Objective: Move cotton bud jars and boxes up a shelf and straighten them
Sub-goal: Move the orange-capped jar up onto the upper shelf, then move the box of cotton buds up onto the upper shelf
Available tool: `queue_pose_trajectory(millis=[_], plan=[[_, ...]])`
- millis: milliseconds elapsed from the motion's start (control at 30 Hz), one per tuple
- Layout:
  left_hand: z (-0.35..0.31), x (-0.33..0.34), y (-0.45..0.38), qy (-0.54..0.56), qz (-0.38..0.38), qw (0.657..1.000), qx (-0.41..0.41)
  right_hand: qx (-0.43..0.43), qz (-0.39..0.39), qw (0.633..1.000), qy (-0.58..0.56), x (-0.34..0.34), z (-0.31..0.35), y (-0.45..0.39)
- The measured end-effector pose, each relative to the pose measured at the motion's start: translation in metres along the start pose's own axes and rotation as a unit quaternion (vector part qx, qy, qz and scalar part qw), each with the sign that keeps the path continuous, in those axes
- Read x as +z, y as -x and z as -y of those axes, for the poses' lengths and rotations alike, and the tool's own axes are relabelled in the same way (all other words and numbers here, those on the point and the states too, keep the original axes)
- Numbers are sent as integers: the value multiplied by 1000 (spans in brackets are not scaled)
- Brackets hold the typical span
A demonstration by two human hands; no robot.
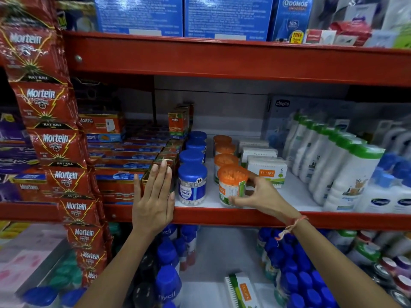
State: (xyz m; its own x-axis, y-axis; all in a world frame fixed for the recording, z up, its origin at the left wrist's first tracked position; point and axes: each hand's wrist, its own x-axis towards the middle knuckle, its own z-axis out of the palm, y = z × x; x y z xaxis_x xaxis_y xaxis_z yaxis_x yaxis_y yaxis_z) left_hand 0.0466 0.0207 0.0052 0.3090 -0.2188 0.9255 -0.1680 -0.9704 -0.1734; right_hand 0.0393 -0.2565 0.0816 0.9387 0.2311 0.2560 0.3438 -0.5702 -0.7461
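On the lower shelf, nearest the camera, a Tulips box lies flat among blue-capped bottles. Both forearms reach up past it to the middle shelf, whose red front edge runs across the view.

The left hand is flat and open, fingers straight and together, palm pressed against the front of the Mortein cartons stacked at the left; its grip is apart and holds nothing. The right hand, with a thread band at the wrist, has its grip clamped on the front orange-lidded jar: thumb low at the front, fingers round the right side. That jar stands near the shelf's front edge, tilted slightly left, label turned sideways.

Just left of it stands a blue-lidded jar marked "buds", upright, heading a row of blue-lidded jars running back. Behind the held jar runs a row of orange-lidded jars. Right of these, a row of white Tulips boxes runs back too. Further right stand white bottles with green caps. A strip of Mortein sachets hangs at the left in front of the shelving.
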Motion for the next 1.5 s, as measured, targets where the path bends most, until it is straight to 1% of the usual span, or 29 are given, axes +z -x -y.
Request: queue_pose_trajectory(millis=[133,367,400,433,467,533,567,600,633,700,733,800,867,933,1000,1100,1167,1233,1367,1500], plan=[[0,1,0,2,-4,1000,-3,21,15,1000,10,3,-2,-7],[0,1,-1,4,-9,1000,-1,14,35,999,21,5,-5,-6],[0,0,-1,5,-12,1000,0,8,11,999,30,8,-5,-3],[0,1,-1,5,-13,1000,0,-3,-45,998,39,11,-5,2],[0,1,-1,5,-15,1000,1,-26,-124,991,42,15,-4,10],[0,2,-2,3,-21,1000,0,-111,-282,953,19,27,-3,31],[0,2,-2,1,-23,1000,0,-155,-331,931,14,34,-5,42],[-1,2,-2,1,-24,1000,-1,-189,-356,915,19,42,-9,52],[0,2,-3,3,-24,1000,-2,-212,-360,908,27,51,-16,62],[0,1,-4,2,-29,1000,-2,-227,-332,914,51,71,-40,78],[0,2,-4,0,-26,1000,-2,-218,-305,925,65,81,-55,85],[0,2,-4,-2,-25,1000,-5,-190,-251,944,97,100,-87,99],[0,1,-3,-4,-22,1000,-7,-140,-197,963,121,117,-120,114],[-1,0,-3,-2,-19,1000,-10,-46,-145,979,136,131,-148,128],[-1,0,-2,1,-19,1000,-12,77,-100,981,146,142,-167,140],[-3,0,0,6,-14,1000,-15,250,-37,954,160,158,-179,151],[-3,0,0,8,-12,1000,-16,321,-5,931,173,167,-182,155],[-2,1,1,6,-13,1000,-16,348,11,920,181,173,-182,157],[-2,1,0,9,-15,1000,-16,358,-2,916,181,173,-183,157],[-3,1,1,6,-17,1000,-14,331,-23,929,164,165,-174,157]])
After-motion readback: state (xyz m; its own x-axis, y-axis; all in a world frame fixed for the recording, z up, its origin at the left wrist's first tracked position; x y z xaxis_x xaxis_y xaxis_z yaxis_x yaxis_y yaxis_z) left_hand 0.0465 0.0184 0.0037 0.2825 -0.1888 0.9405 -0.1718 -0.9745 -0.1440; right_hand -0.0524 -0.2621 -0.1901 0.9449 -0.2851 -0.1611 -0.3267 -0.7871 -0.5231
